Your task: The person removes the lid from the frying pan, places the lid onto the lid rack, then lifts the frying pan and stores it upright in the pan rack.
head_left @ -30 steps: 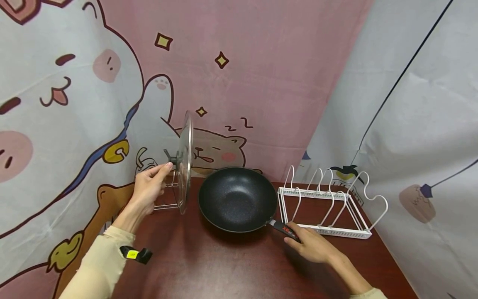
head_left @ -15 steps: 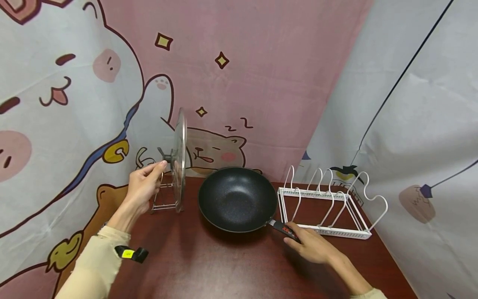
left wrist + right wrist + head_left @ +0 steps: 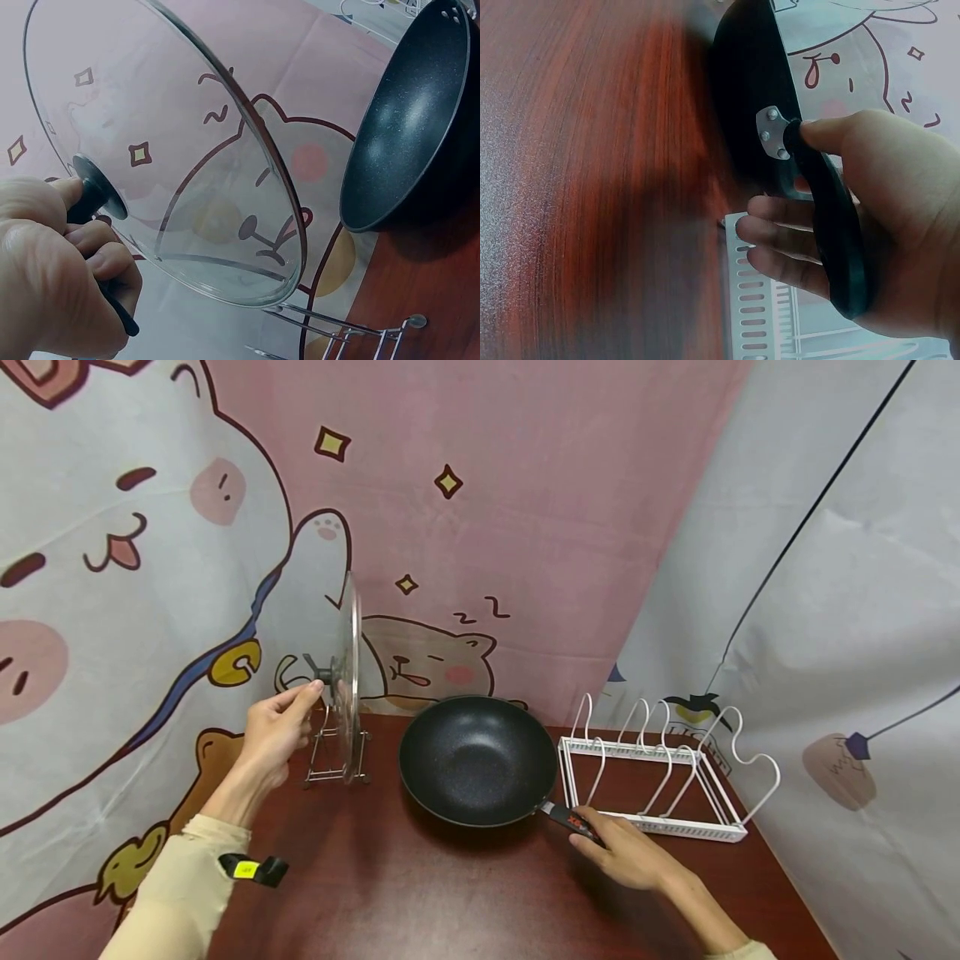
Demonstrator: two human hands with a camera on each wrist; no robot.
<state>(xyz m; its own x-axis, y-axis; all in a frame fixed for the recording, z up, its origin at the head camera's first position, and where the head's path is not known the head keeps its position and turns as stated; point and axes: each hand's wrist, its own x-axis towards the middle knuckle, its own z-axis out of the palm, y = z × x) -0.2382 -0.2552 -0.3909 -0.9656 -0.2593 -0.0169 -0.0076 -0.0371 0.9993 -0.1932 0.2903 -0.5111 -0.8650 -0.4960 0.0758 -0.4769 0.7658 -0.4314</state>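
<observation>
My left hand (image 3: 273,731) pinches the dark knob (image 3: 94,193) of a round glass lid (image 3: 352,652). The lid stands on edge, upright, with its lower rim down at a small wire rack (image 3: 326,774) on the table. To its right sits a black wok (image 3: 480,768), open side up. My right hand (image 3: 626,852) holds the wok's black handle (image 3: 836,232); in the right wrist view the thumb lies along its top and the other fingers reach round its far side.
A white metal rack (image 3: 652,823) with several curved wire dividers stands on the table right of the wok, close to the right hand. The reddish-brown table (image 3: 450,902) ends at a printed cloth backdrop (image 3: 555,527) behind and at the sides.
My left hand has moved left with the lid, which has come over the small wire rack and shows more edge-on. The right hand and wok have stayed in place.
</observation>
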